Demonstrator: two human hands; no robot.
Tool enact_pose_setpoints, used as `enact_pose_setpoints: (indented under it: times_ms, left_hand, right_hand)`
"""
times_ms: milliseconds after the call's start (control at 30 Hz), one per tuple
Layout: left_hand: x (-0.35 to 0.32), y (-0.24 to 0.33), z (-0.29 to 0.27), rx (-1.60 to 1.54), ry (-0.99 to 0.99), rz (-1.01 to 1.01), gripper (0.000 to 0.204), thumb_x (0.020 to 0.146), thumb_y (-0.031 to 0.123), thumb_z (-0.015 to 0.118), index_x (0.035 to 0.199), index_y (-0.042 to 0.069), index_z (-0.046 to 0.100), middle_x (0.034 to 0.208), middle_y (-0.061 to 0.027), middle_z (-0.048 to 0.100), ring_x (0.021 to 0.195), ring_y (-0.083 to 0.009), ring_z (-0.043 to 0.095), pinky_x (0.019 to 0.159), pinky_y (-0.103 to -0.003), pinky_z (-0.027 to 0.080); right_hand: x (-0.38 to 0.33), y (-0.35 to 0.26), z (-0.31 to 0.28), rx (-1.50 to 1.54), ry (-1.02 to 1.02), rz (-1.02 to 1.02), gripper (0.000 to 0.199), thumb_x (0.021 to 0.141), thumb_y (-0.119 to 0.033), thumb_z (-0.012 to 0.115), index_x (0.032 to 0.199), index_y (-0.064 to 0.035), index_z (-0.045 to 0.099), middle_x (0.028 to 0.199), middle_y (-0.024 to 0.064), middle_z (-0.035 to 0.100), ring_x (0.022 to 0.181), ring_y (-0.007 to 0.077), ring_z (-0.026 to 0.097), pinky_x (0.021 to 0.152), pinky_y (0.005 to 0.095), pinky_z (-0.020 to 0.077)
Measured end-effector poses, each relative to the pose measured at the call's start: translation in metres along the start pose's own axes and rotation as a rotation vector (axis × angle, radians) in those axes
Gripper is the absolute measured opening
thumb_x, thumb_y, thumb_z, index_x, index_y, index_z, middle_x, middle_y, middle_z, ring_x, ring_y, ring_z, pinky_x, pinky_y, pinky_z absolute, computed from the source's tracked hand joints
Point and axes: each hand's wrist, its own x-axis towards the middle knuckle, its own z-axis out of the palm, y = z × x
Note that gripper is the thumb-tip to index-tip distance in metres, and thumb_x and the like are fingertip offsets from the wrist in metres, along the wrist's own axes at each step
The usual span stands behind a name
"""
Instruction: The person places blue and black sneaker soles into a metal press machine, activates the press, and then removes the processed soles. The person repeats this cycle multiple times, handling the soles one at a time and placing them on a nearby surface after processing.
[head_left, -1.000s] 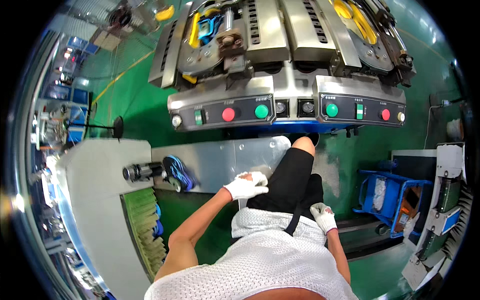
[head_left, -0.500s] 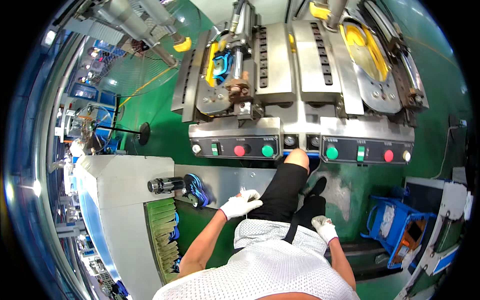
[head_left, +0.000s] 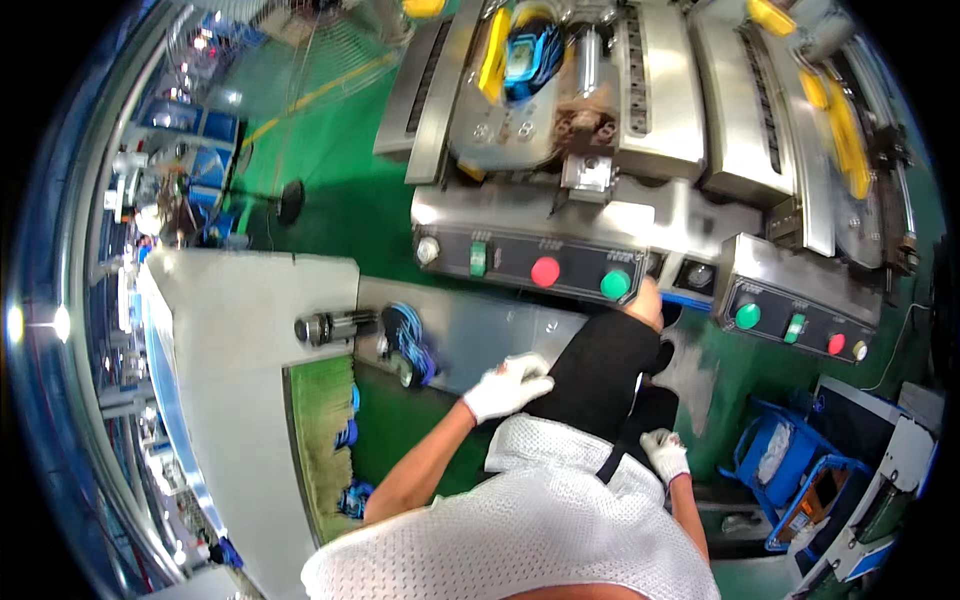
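My left hand (head_left: pixel 508 388), in a white knit glove, hovers in front of my dark-shorted thigh with its fingers loosely spread and nothing visible in them. My right hand (head_left: pixel 664 455), gloved too, hangs beside my right hip with its fingers curled in; nothing shows in it. Left of my left hand, a blue-and-black strapped piece (head_left: pixel 408 345) sits at the end of a black ribbed cylinder (head_left: pixel 335 328). Another blue strapped piece (head_left: pixel 533 60) lies in the left station of a metal machine (head_left: pixel 660 110), between yellow parts.
Control panels with green and red buttons (head_left: pixel 545 271) front the machine close to my knee. A pale grey cabinet (head_left: pixel 255 400) with a green bristly strip (head_left: pixel 320 430) stands at left. To the right is a blue cart (head_left: pixel 785 450). A round fan base (head_left: pixel 291 203) stands on the green floor.
The view has turned, so the machine appears nearer and shifted right. My left hand has moved right, its fingers less pinched. My right hand stays low by my hip.
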Motion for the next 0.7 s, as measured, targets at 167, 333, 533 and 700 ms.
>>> enact_pose_setpoints:
  times_ms: [167, 333, 533, 700]
  left_hand:
    - [0.01, -0.03, 0.007, -0.145, 0.081, 0.032, 0.031, 0.098, 0.031, 0.073, 0.099, 0.0, 0.068, 0.094, -0.0089, 0.066, 0.087, -0.0168, 0.063, 0.079, -0.036, 0.051]
    - [0.0, -0.053, 0.042, -0.279, 0.343, 0.171, 0.033, 0.096, 0.03, 0.076, 0.115, 0.004, 0.071, 0.115, -0.0125, 0.07, 0.106, -0.0275, 0.073, 0.095, -0.041, 0.055]
    - [-0.094, -0.128, 0.057, -0.434, 0.713, 0.043, 0.03, 0.096, 0.019, 0.076, 0.121, 0.004, 0.07, 0.122, -0.0137, 0.067, 0.1, -0.0276, 0.073, 0.094, -0.04, 0.057]
    - [-0.281, -0.269, 0.059, 0.447, 1.272, -0.371, 0.016, 0.094, 0.014, 0.072, 0.109, 0.01, 0.071, 0.112, -0.0104, 0.071, 0.108, -0.0357, 0.066, 0.094, -0.047, 0.055]
  right_hand:
    - [-0.025, -0.005, 0.002, -0.195, 0.183, -0.004, 0.036, 0.097, -0.04, 0.075, 0.091, -0.0048, 0.075, 0.085, 0.0195, 0.076, 0.082, 0.0371, 0.076, 0.075, 0.0476, 0.0567]
    - [0.019, 0.031, -0.023, -0.337, -0.031, -0.06, 0.035, 0.102, -0.04, 0.069, 0.102, -0.0067, 0.078, 0.094, 0.0156, 0.077, 0.086, 0.033, 0.073, 0.078, 0.0443, 0.0547]
    - [0.074, -0.01, -0.085, -0.281, -0.394, 0.222, 0.032, 0.106, -0.043, 0.064, 0.124, -0.0158, 0.068, 0.092, 0.0104, 0.074, 0.07, 0.0252, 0.075, 0.056, 0.0401, 0.0605]
    - [0.177, 0.051, -0.17, -0.238, -0.369, 0.005, 0.031, 0.103, -0.033, 0.065, 0.13, -0.0178, 0.066, 0.094, 0.0055, 0.074, 0.073, 0.0245, 0.076, 0.057, 0.0472, 0.0605]
